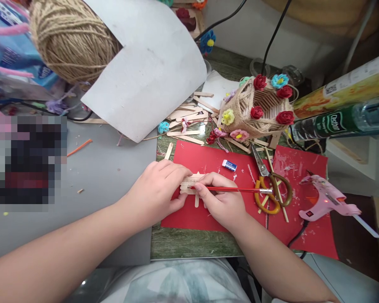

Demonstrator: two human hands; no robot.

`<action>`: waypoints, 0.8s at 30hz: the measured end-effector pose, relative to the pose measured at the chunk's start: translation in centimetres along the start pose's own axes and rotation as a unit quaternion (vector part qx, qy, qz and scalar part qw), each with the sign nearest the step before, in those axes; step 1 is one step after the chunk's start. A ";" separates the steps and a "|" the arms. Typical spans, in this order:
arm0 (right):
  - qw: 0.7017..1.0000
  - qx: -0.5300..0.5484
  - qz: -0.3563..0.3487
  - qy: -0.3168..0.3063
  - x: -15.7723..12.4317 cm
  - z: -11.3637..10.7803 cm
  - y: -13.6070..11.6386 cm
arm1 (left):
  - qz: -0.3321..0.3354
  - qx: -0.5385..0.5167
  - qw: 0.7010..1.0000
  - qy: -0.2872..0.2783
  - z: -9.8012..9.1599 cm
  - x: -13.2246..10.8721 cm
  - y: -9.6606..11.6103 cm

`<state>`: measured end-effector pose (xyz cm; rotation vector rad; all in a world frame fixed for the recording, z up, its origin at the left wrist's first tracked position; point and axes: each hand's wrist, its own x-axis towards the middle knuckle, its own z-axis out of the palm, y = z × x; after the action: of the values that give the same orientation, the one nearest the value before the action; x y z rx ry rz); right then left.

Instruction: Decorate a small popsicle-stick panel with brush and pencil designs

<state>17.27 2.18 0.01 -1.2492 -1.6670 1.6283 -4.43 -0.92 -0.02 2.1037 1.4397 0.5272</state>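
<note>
My right hand (224,200) is closed around a red pencil (233,189), its tip on a small panel of popsicle sticks (187,185) laid side by side. Faint pencil marks show on the panel. One more stick (196,201) lies crosswise under it and pokes out below. My left hand (164,185) grips the panel's left end, fingers at its top edge and thumb at its bottom. Both hands rest over a red sheet (192,158). Just above my right hand lies an eraser (229,165) in a blue and white sleeve.
Scissors (265,172) with yellow-brown handles and a pink glue gun (330,200) lie to the right. Behind stand a twine basket with flowers (240,115), loose popsicle sticks (189,115), white card (151,75) and a twine ball (72,42). A bottle (334,120) lies at right.
</note>
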 end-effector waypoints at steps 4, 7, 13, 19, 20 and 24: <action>1.000 0.000 -0.003 0.007 -0.1 -0.1 0.1 | 0.002 0.001 1.000 0.002 0.0 0.0 0.0; 1.000 -0.004 -0.003 0.023 -0.2 -0.1 0.2 | 0.001 0.000 1.000 0.001 -0.1 0.0 0.0; 1.000 -0.012 0.001 0.018 -0.1 -0.1 0.2 | 0.000 -0.002 1.000 -0.003 -0.1 0.0 0.0; 1.000 -0.012 0.008 0.022 -0.1 -0.1 0.0 | 0.000 0.000 1.000 -0.004 -0.1 0.0 0.0; 1.000 -0.011 0.010 0.021 -0.1 0.0 0.0 | -0.001 0.000 1.000 -0.004 -0.1 0.0 0.0; 1.000 -0.001 0.011 0.023 -0.2 0.0 0.5 | -0.001 -0.001 1.000 0.000 -0.1 -0.1 0.0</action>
<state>17.46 1.97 -0.42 -1.3004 -1.6323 1.6007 -4.49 -1.01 0.02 2.0997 1.4415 0.5279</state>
